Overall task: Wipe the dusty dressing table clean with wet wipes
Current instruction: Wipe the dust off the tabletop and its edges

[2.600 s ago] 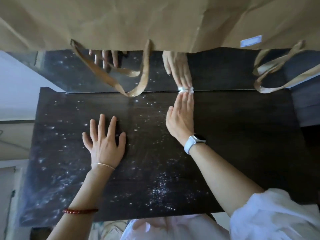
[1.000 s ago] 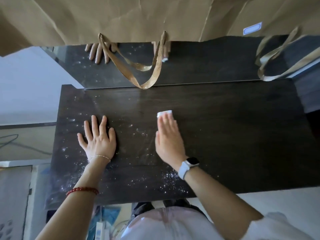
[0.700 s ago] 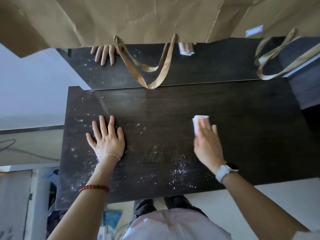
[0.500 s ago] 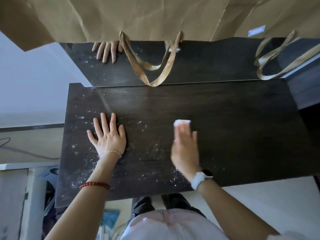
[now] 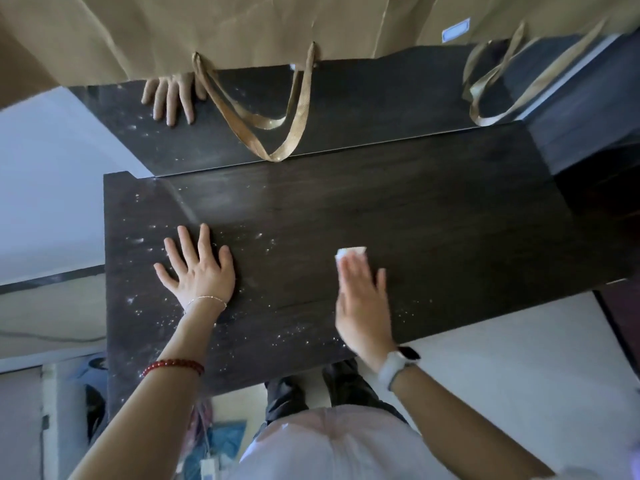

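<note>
Wet wipe (image 5: 350,252) under flat right hand (image 5: 362,306) on dressing table (image 5: 433,237).

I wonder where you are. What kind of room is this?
Probably a bedroom or dressing corner at home: a dark dressing table, a mirror behind it, mostly covered by brown paper.

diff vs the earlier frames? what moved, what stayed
The right hand slid the wet wipe from the table's back edge toward the front, then swept it side to side, thinning the dust there. The left hand stayed flat on the dusty left part of the table.
</note>
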The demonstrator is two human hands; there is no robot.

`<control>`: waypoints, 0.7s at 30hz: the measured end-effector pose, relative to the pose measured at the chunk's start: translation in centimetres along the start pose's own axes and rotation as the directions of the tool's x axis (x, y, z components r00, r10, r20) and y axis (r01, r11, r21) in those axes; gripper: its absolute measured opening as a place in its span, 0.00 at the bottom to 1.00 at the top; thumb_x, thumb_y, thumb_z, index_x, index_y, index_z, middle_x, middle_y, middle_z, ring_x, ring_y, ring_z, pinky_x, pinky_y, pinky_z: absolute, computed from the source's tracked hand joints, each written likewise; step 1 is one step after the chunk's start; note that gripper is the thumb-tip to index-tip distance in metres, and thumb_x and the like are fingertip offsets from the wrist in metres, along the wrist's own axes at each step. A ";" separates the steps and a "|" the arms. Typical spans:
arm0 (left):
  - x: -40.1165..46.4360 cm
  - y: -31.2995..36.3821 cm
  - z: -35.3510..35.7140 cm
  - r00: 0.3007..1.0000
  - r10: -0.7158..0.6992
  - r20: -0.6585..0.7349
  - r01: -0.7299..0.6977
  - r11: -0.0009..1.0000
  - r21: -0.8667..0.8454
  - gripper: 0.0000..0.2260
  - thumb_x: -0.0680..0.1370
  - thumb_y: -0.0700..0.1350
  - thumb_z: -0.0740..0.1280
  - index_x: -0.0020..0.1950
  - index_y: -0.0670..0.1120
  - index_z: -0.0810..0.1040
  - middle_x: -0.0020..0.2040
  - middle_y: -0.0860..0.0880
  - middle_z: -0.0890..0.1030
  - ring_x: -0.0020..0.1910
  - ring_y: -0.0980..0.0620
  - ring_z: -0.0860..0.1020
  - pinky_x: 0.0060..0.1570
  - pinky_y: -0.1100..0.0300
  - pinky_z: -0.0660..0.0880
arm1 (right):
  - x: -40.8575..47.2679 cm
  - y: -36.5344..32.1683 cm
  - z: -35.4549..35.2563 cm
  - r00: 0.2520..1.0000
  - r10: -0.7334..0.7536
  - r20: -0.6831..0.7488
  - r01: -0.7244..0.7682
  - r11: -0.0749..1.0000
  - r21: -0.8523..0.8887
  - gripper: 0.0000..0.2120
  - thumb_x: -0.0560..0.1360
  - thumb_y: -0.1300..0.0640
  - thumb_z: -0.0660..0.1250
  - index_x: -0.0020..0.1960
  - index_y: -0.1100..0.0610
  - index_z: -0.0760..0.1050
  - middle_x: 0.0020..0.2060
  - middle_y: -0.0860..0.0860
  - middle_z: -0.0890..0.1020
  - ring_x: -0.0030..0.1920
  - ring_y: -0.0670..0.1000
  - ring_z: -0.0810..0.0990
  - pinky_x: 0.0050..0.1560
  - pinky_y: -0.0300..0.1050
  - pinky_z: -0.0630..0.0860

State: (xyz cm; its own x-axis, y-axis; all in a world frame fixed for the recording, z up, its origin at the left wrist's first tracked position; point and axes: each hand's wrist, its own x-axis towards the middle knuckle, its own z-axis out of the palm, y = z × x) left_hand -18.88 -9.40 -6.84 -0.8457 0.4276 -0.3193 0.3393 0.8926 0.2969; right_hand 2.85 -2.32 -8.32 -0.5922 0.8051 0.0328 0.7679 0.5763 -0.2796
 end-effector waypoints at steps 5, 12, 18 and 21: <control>0.2 -0.7 -0.7 0.998 0.025 0.050 -0.022 0.999 -0.047 0.24 0.78 0.52 0.53 0.73 0.57 0.52 0.77 0.52 0.44 0.75 0.50 0.39 0.71 0.44 0.37 | -3.7 -0.3 -0.6 0.841 -0.525 0.132 0.532 0.846 -0.022 0.26 0.72 0.61 0.54 0.70 0.57 0.62 0.70 0.52 0.68 0.70 0.51 0.65 0.70 0.58 0.55; 0.0 -0.8 -0.4 0.998 0.050 0.027 -0.049 0.998 -0.032 0.24 0.79 0.53 0.52 0.74 0.56 0.51 0.77 0.51 0.45 0.75 0.49 0.40 0.71 0.44 0.37 | -3.7 6.2 -2.4 0.892 0.434 -0.127 -0.436 0.900 0.012 0.27 0.74 0.66 0.60 0.72 0.62 0.58 0.70 0.62 0.64 0.71 0.62 0.60 0.68 0.67 0.54; 0.1 -1.0 -0.2 0.998 0.059 0.032 -0.059 0.998 -0.009 0.24 0.79 0.53 0.52 0.74 0.56 0.51 0.77 0.51 0.44 0.75 0.49 0.39 0.71 0.43 0.38 | -8.4 -3.1 0.9 0.914 -0.390 0.115 0.392 0.920 0.005 0.26 0.73 0.60 0.52 0.71 0.54 0.60 0.71 0.50 0.67 0.72 0.48 0.57 0.70 0.57 0.51; 0.1 -1.0 0.0 0.997 0.068 0.025 -0.068 0.998 -0.002 0.24 0.79 0.53 0.51 0.74 0.56 0.51 0.77 0.51 0.44 0.75 0.49 0.39 0.71 0.43 0.38 | -7.3 4.1 -0.9 0.987 -0.160 0.031 0.163 0.978 -0.130 0.27 0.72 0.60 0.51 0.72 0.56 0.57 0.70 0.54 0.67 0.72 0.52 0.60 0.70 0.62 0.52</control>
State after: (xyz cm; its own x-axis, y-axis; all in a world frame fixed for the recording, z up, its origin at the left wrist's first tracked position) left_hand -19.28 -10.29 -7.14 -0.8100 0.4909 -0.3208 0.3953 0.8611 0.3197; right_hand 10.57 -5.71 -8.85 -0.7150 0.6975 0.0479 0.6861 0.7132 -0.1436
